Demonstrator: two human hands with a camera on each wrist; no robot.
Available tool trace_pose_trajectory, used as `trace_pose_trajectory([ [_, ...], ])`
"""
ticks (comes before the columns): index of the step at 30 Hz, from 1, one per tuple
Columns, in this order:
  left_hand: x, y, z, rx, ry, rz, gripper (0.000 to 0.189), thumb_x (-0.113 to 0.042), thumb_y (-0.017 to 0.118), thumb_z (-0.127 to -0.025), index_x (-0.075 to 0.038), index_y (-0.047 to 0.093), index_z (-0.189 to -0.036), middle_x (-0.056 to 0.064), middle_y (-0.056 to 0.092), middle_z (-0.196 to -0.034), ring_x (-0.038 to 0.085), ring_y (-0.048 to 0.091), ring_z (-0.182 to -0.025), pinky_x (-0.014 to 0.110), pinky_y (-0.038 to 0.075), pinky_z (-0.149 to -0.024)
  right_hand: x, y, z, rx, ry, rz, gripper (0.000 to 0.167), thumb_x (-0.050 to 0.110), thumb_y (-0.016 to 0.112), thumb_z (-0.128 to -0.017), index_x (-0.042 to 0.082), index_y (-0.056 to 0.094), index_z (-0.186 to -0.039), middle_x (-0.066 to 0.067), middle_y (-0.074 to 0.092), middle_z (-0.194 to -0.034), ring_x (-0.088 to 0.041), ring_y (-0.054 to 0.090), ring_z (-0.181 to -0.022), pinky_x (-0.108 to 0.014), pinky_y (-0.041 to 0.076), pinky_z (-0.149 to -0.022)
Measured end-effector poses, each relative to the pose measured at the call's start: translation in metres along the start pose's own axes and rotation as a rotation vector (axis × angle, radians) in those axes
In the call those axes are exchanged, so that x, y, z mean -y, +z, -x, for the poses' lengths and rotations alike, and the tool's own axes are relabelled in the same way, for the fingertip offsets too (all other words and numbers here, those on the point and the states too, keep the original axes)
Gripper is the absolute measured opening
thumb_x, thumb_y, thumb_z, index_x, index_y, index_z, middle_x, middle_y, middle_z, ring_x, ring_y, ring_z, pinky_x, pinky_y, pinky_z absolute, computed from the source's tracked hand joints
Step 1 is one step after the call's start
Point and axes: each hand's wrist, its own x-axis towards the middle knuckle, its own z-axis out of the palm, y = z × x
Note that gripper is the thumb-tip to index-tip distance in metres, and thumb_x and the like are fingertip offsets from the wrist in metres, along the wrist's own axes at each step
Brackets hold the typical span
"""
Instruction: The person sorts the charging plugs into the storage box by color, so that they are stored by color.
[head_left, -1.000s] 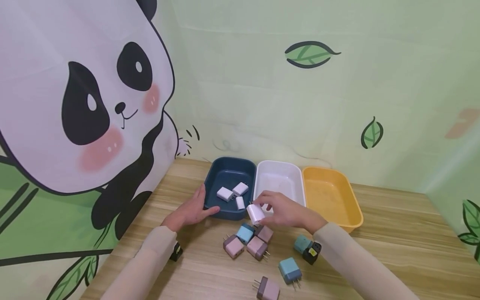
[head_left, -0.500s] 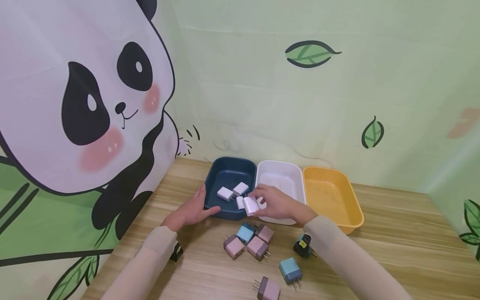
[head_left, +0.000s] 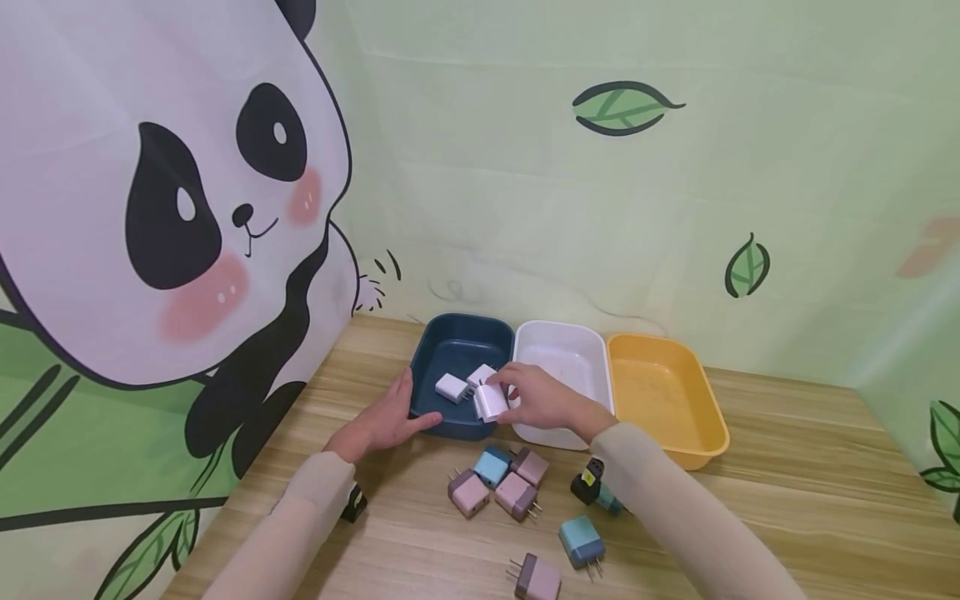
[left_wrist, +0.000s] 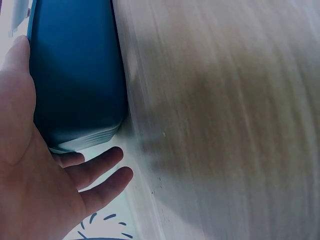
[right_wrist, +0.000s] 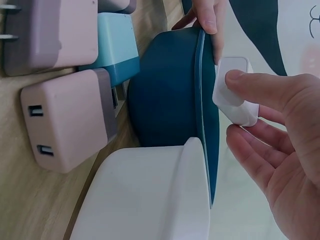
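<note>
Held charger [head_left: 491, 402]: rocking white
Trays [head_left: 558, 354]: going navy, white, yellow
Two-port charger [right_wrist: 70, 120]: mixing pink and mauve
Table [head_left: 810, 483]: showing light woodgrain
Backdrop [head_left: 487, 167]: sporting panda-and-leaf print on pale green

Left hand [left_wrist: 37, 167] against a blue bin [left_wrist: 77, 70], thumb by its rim, fingers spread, wood-grain tabletop [left_wrist: 225, 100] alongside

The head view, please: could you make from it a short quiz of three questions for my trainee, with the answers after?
1. What does the right hand hold?
a) a pink charger
b) a white charger
c) a blue charger
2. True or false: the left hand also holds a charger.
3. Which tray stands between the dark blue tray and the yellow tray?

Key:
1. b
2. False; it touches the dark blue tray.
3. The white tray.
</note>
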Motion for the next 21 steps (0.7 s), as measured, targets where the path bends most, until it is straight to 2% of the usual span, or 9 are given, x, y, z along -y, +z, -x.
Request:
trace_pose_trajectory([
  [3,0.001,0.000,0.000,-0.006,0.016,-0.002,0.103,-0.054,0.056,-0.089,0.006,-0.005,-0.148,0.025,0.001,-0.154,0.037,0.012,-0.140,0.049,0.018,-0.111,0.000,0.000,-0.004,0.002,0.005,-0.009,0.048,0.021,0.077,-0.080,0.008,0.060,-0.123,-0.008,0.058,-0.119,-0.023,0.057,-0.099,-0.027,0.050,-0.082],
  [16,0.000,-0.001,0.001,0.012,-0.003,-0.006,0.104,-0.056,0.055,-0.089,0.003,-0.006,-0.148,0.023,0.000,-0.155,0.036,0.011,-0.141,0.049,0.018,-0.111,-0.005,0.009,-0.020,-0.010,-0.017,-0.039,0.048,0.025,0.077,-0.080,0.006,0.062,-0.121,-0.008,0.059,-0.111,-0.025,0.059,-0.092,-0.026,0.050,-0.076],
  [21,0.000,0.000,0.001,0.010,-0.008,-0.003,0.104,-0.056,0.055,-0.089,0.003,-0.006,-0.148,0.022,-0.001,-0.155,0.036,0.011,-0.141,0.050,0.018,-0.111,-0.003,0.012,-0.024,-0.005,-0.001,-0.032,0.048,0.026,0.077,-0.080,0.007,0.063,-0.121,-0.006,0.060,-0.108,-0.023,0.057,-0.094,-0.027,0.049,-0.079],
])
